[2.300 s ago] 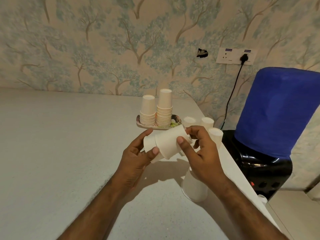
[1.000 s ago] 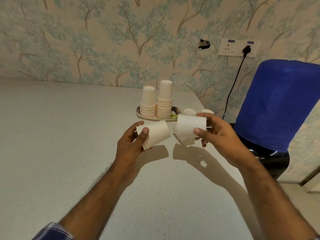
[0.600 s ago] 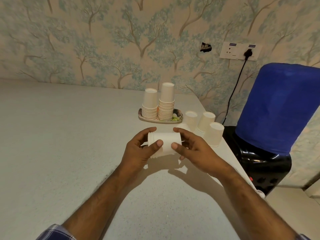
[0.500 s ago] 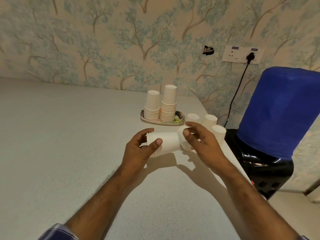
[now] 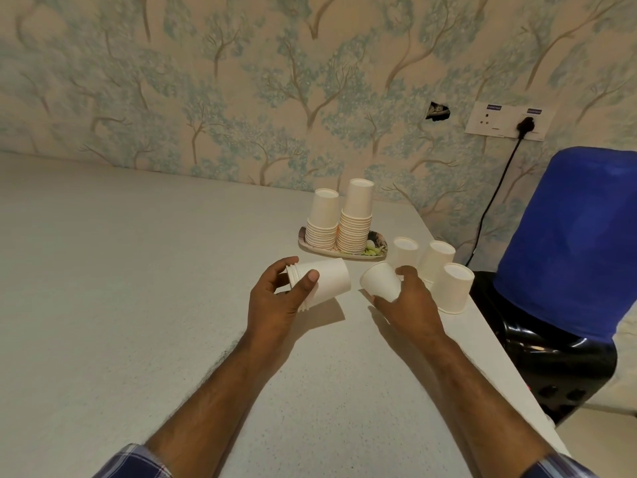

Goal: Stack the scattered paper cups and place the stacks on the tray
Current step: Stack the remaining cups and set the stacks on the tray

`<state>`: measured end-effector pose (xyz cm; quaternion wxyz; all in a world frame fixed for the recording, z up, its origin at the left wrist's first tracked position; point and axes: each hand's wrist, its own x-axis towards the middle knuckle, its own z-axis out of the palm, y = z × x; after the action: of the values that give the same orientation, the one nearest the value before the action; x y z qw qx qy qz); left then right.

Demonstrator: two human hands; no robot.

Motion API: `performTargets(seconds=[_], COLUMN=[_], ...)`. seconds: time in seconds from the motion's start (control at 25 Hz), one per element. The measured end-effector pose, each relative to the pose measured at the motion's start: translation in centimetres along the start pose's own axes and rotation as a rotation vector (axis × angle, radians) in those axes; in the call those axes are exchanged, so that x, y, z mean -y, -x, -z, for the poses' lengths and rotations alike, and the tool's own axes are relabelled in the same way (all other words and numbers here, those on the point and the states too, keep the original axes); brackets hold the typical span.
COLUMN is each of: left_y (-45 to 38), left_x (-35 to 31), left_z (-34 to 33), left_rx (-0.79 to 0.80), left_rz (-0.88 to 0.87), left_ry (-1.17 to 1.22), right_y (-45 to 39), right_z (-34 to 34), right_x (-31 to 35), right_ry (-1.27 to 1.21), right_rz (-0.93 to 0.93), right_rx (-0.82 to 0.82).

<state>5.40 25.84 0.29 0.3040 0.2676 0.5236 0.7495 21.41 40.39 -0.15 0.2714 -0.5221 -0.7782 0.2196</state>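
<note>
A short nested stack of cups (image 5: 320, 283) is gripped sideways in the left hand (image 5: 275, 301), fingers wrapped around it above the bench (image 5: 138, 305). A single cup (image 5: 381, 286) is pinched by the right hand (image 5: 410, 305). Two stacks (image 5: 339, 219) stand on the tray (image 5: 344, 254); three loose cups (image 5: 437, 267) stand beside it.

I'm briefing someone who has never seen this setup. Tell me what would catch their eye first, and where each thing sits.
The two hands mid-table draw the eye first: the left hand holds a short nested stack of paper cups on its side, and the right hand holds a single cup. Behind them, two tall cup stacks stand on a tray near the wall. At the far right, a large blue-covered dispenser stands off the table edge.
</note>
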Motion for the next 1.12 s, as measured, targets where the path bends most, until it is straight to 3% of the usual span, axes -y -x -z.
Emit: performTargets(seconds=[0.12, 0.28, 0.36, 0.48, 0.8, 1.0, 1.12], left_y=[-0.2, -0.4, -0.5, -0.5, 0.1, 0.1, -0.2], left_x=[0.0, 0.1, 0.1, 0.2, 1.0, 1.3, 1.2], left_z=[0.2, 0.3, 0.3, 0.2, -0.5, -0.6, -0.4], left_rx=[-0.004, -0.028, -0.040, -0.030, 0.112, 0.103, 0.089], left_rz=[-0.018, -0.029, -0.028, -0.045, -0.032, 0.016, 0.033], left_ry=[0.003, -0.005, 0.006, -0.019, -0.100, -0.083, -0.067], right_y=[-0.2, -0.9, -0.8, -0.1, 1.6, 1.6, 0.4], right_z=[0.3, 2.4, 3.2, 3.1, 1.3, 1.7, 3.2], right_x=[0.0, 0.1, 0.3, 1.3, 2.9, 3.1, 2.5], right_ry=[-0.162, -0.935, -1.089, -1.078, -0.825, -0.762, -0.745], right_rz=[-0.038, -0.087, -0.060, 0.050, 0.135, 0.131, 0.121], right_rx=[-0.009, -0.009, 0.097, 0.250, 0.420, 0.398, 0.205])
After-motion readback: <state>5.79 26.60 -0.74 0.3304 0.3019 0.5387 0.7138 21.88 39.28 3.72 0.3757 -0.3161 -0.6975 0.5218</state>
